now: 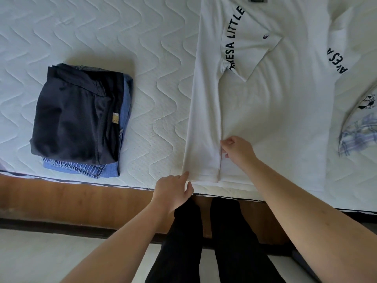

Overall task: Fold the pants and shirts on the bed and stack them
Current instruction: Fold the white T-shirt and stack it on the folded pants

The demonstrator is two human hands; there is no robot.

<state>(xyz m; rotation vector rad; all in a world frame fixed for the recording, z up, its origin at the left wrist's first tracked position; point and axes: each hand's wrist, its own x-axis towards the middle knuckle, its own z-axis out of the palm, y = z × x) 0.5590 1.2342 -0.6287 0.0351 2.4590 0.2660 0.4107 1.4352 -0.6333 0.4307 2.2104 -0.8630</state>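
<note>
Nearest the camera, the person's legs in dark trousers [204, 242] stand against the wooden bed frame [71, 193].

Left hand [173, 190]: positioned at the near edge of the bed, at the bottom-left corner of the white shirt [265, 119]. The forefinger and thumb close on the hem corner; grip state: pinching the shirt hem.

Right hand [236, 150]: resting on the shirt just beyond the hem. The fingers are curled and pinch the edge of the folded-over left panel; grip state: grasping the shirt fabric.

White shirt: lies flat on the quilted white mattress [142, 58], hem toward the person, collar at the far side. The left side is folded inward, and the left sleeve lies across the chest with black lettering showing along the fold.

Folded stack [81, 119]: well apart to the left of the shirt, near the bed edge. Dark pants lie on top of blue denim pants.

At the right edge, a patterned garment [359, 127] lies partly in view beside the shirt.
</note>
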